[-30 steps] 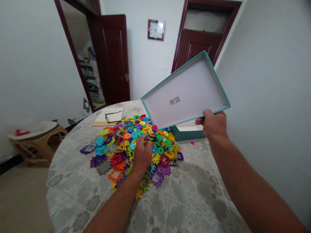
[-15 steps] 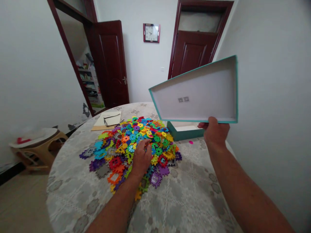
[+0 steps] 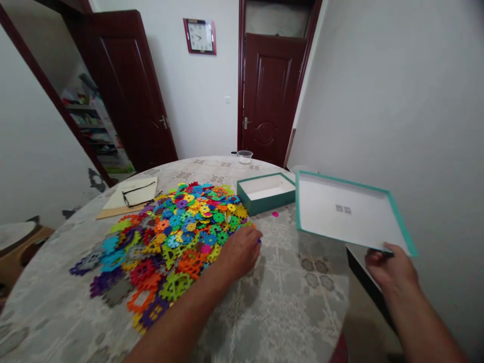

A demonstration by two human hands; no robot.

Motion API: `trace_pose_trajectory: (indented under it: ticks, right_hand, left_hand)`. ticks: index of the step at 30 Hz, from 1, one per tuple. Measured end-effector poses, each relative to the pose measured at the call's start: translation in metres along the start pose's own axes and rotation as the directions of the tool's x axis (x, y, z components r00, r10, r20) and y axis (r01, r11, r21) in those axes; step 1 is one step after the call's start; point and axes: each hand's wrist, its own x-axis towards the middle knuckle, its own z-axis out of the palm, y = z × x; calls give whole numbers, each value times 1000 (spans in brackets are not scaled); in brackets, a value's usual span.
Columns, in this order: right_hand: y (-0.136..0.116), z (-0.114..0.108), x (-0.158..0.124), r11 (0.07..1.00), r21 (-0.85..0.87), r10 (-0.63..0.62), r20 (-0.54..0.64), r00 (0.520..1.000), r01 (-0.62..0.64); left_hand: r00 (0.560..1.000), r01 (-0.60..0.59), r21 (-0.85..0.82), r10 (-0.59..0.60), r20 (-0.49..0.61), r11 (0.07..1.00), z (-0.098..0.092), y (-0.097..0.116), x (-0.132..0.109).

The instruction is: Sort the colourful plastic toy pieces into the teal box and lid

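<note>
The left forearm [image 3: 185,320] slants up and forward to the left of the box lid [image 3: 355,224], ending in the left hand [image 3: 240,252], which hangs back-up and well apart from the lid, its fingers bent and bunched, the grip partly hidden by the hand itself. The right forearm [image 3: 433,322] rises on the near side of the lid, and the right hand [image 3: 397,269] clasps its near edge close to the right corner, thumb at the rim, other fingers curled below.

Looks like a home; wall clock [image 3: 200,37], panelled doors [image 3: 274,83], patterned tablecloth [image 3: 282,292].
</note>
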Motion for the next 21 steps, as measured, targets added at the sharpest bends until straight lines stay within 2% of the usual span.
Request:
trace_pose_trajectory:
  ticks: [4,7,12,15,18,21]
  right_hand:
    - [7,-60,19,998,-27,61,-39,997,-62]
    - [10,-84,20,994,-64,80,-48,996,-83]
    - [8,-97,17,987,-146,56,-43,998,-62]
    - [6,-100,22,984,-169,55,-21,998,-58]
    - [7,-102,31,980,-174,90,-22,996,-92]
    - [8,-100,39,974,-188,125,-18,992,-126]
  left_hand:
    - [992,51,125,-66,112,991,28,12,55]
    - [983,79,187,-108,146,979,52,10,93]
    - [965,114,287,-175,196,951,84,-9,138]
    - [958,79,339,-165,235,937,95,-17,157]
    - [950,-4,377,-115,291,926,101,-18,167]
    - [938,-95,407,-55,342,909,100,-15,164]
